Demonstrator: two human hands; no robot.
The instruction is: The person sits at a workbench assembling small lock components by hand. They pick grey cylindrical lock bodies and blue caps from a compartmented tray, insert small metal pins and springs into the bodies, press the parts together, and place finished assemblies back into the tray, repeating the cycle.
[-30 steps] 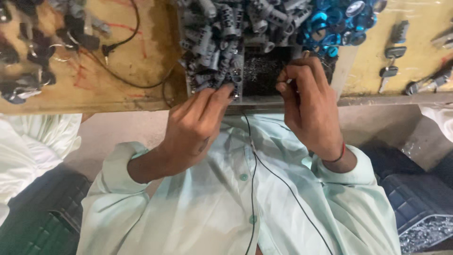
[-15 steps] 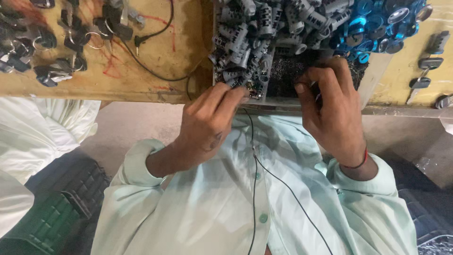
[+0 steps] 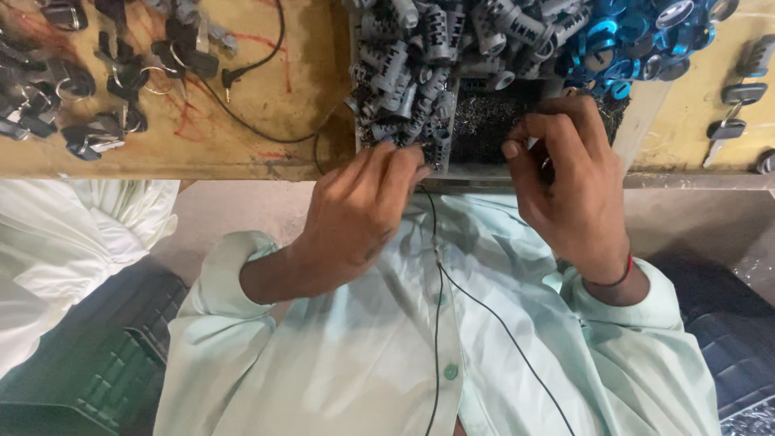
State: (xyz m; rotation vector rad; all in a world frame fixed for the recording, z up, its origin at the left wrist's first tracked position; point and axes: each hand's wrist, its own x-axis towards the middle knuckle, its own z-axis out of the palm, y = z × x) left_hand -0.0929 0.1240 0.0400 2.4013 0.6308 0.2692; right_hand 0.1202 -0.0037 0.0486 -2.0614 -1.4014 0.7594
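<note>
Grey metal lock cylinders (image 3: pixel 420 64) are heaped at the near edge of the wooden workbench (image 3: pixel 266 121), and both hands are brought to that heap. The left hand (image 3: pixel 355 218) is curled, its fingertips (image 3: pixel 408 161) pressed together against the lowest cylinders at the bench's near edge — whether one cylinder is actually pinched between them cannot be told, since the fingers hide the contact. The right hand (image 3: pixel 573 186) is held just beside it, over a dark mat of metal swarf (image 3: pixel 492 121) at the same edge; its thumb and fingers are drawn together as if around something small, but what lies between them is hidden. Blue ring-shaped parts (image 3: pixel 622 44) are piled next to the grey heap, toward the far right of the bench. Keys with black heads (image 3: pixel 97 97) are scattered over the bench's left part, and a few more keys (image 3: pixel 735 105) lie near its right edge. A thin black cable (image 3: pixel 266 133) is draped across the wood and runs off the near edge — it hangs down over the pale green shirt (image 3: pixel 363 355). A red thread (image 3: pixel 617 278) is worn on the right wrist. White cloth (image 3: pixel 73 242) is seen below the bench's left corner.
</note>
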